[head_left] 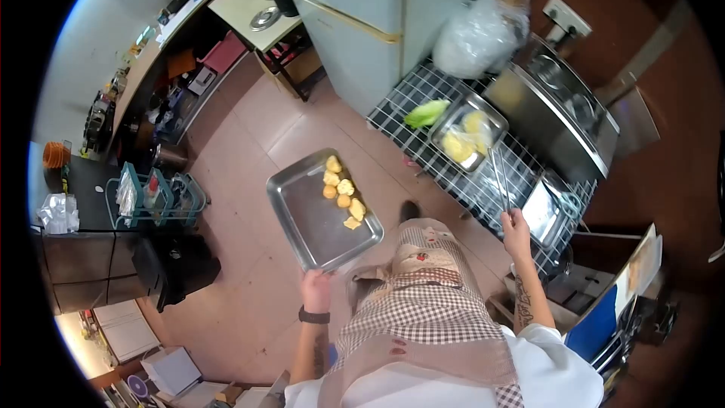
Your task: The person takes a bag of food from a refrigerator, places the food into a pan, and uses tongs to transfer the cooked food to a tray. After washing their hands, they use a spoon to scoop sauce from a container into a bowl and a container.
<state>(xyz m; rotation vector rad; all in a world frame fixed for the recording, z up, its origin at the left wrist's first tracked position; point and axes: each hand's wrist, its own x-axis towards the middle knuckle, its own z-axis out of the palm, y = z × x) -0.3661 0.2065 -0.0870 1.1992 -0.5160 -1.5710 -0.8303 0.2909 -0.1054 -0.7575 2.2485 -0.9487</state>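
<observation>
My left hand (317, 291) grips the near edge of a large metal tray (298, 215), held out over the floor. Several yellow food pieces (345, 187), some round and some irregular, lie along the tray's right side. In my right hand (516, 236) is a pair of metal tongs (501, 181), pointing away from me. Their tips overlap the near right edge of a smaller metal tray (495, 109) on the table. That tray holds yellow food (458, 146) that seems to be in clear wrapping. Beside it rests a green leafy vegetable (427, 113).
A grid-patterned cloth (396, 102) covers the table on my right. Toward the back stand a stainless steel appliance (555, 109) and a clear plastic bag (476, 38). A fridge (347, 30) is ahead. At left are a black bin (177, 264) and a teal rack (158, 196).
</observation>
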